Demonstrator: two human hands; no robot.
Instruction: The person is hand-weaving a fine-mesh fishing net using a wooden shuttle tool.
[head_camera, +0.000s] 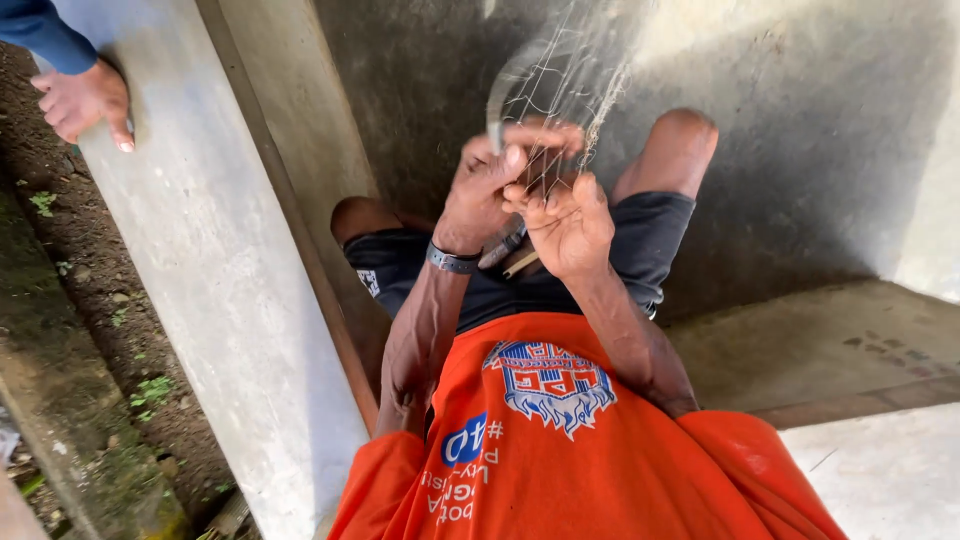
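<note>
While both hands pinch fine net (560, 75) above knees — left hand (480, 190) fingers clamped on mesh, right hand (565, 225) fingers curled on strands — concrete pillar (215, 270) crowds left edge; open floor (800, 150) ahead. Another person's hand (85, 100) rests on pillar.

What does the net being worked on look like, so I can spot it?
Start at the orange shirt and follow both forearms up to the left hand and right hand. The net rises from their fingers: thin pale mesh, see-through against the grey concrete wall.
</note>
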